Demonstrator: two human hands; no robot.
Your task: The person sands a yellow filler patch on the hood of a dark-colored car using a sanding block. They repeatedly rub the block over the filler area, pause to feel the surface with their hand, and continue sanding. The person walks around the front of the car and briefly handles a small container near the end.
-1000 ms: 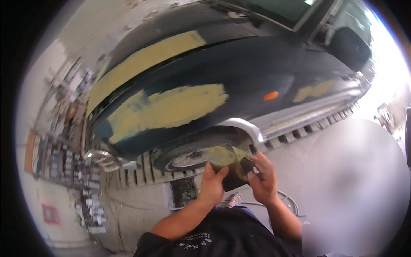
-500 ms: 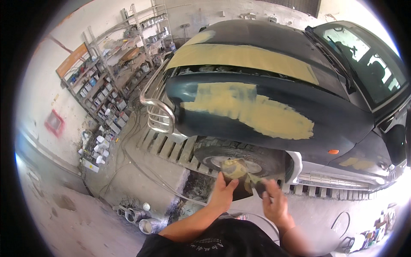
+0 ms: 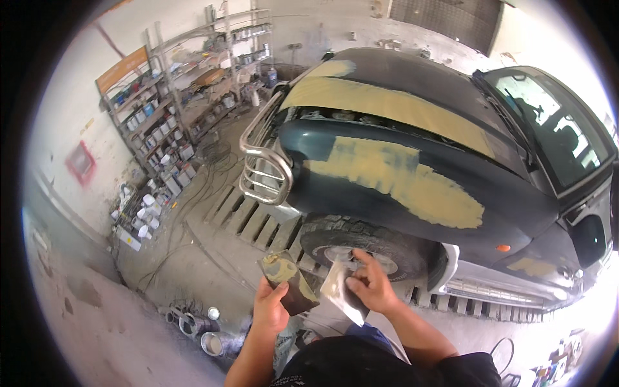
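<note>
Smeared board (image 3: 295, 291) shifted left in left hand (image 3: 271, 308); right hand (image 3: 373, 287) holds spreader (image 3: 338, 293).

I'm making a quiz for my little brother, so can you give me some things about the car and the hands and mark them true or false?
1. The left hand holds a dark board with yellowish paste on it. True.
2. The right hand is holding nothing. False: it holds a flat, pale blade.
3. A big yellowish patch is on the dark car. True.
4. The small side light is blue. False: it is orange.
5. The tyre is dark. True.
</note>
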